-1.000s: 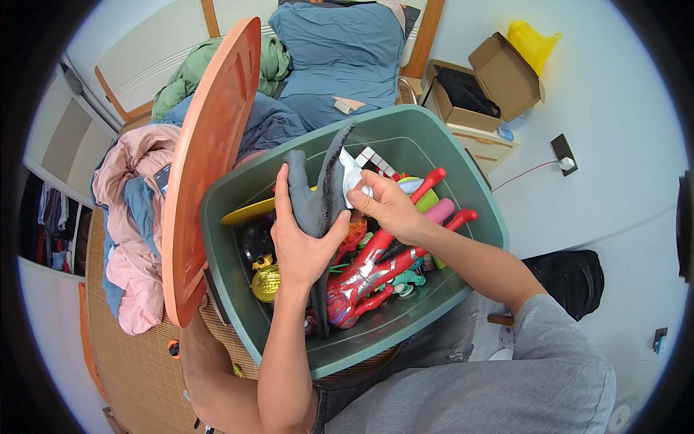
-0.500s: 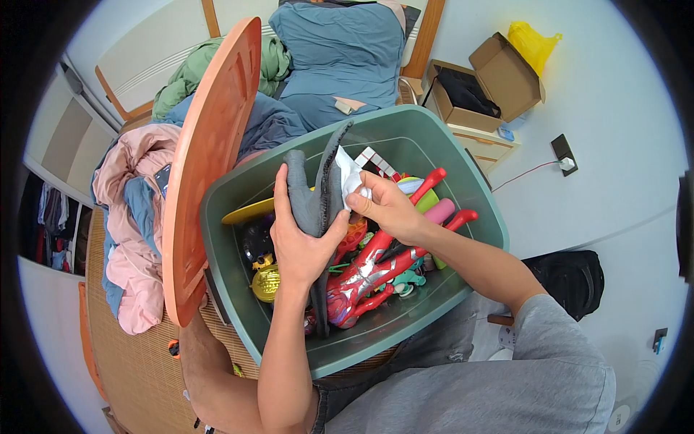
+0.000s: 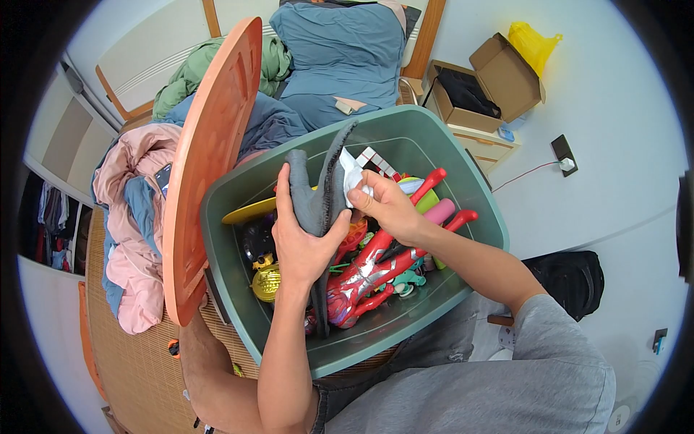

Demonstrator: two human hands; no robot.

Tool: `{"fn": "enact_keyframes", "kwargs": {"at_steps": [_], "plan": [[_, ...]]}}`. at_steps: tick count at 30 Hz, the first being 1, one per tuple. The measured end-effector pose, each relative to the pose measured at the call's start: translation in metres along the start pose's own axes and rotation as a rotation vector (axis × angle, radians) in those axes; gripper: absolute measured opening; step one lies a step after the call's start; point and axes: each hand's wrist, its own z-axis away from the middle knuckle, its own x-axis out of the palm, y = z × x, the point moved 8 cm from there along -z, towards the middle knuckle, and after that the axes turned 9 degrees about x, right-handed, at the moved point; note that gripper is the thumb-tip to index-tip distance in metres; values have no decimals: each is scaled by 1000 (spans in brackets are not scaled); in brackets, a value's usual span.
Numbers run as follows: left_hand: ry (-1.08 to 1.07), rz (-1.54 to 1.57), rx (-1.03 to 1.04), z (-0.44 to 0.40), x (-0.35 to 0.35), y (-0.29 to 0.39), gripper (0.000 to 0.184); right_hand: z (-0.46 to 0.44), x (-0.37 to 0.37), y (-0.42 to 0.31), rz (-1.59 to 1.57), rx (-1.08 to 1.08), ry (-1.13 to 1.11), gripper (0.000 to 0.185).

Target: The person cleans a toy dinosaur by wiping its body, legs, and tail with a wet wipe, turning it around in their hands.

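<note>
My left hand (image 3: 302, 249) is wrapped round a grey toy dinosaur (image 3: 312, 206) with a dark, jagged ridge and a long tail pointing down. The head and far side of the toy cannot be made out. Pinched in my right hand (image 3: 392, 210) is a white tissue (image 3: 351, 173), pressed against the ridge side. Both hands are above a green storage bin (image 3: 289, 150) full of toys. Below them lie a red and silver action figure (image 3: 358, 278), a gold ridged toy (image 3: 267, 283) and a red and white block toy (image 3: 377, 163).
An orange lid (image 3: 206, 173) stands upright at the bin's left side. Behind are rumpled pink bedding (image 3: 141, 163) and a blue pillow (image 3: 336, 54). An open cardboard box (image 3: 463, 112) sits on a cabinet at the back right. A black bag (image 3: 571, 282) rests at right.
My right hand has shifted slightly with the tissue along the ridge, and more of the tissue shows above the fingers. My left hand and the bin stay nearly still.
</note>
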Motion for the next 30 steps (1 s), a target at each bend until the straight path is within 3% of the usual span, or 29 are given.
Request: {"fn": "enact_keyframes", "kwargs": {"at_steps": [30], "plan": [[-39, 55, -82, 2, 5, 0, 91, -2, -8, 5, -95, 76, 57, 25]]}}
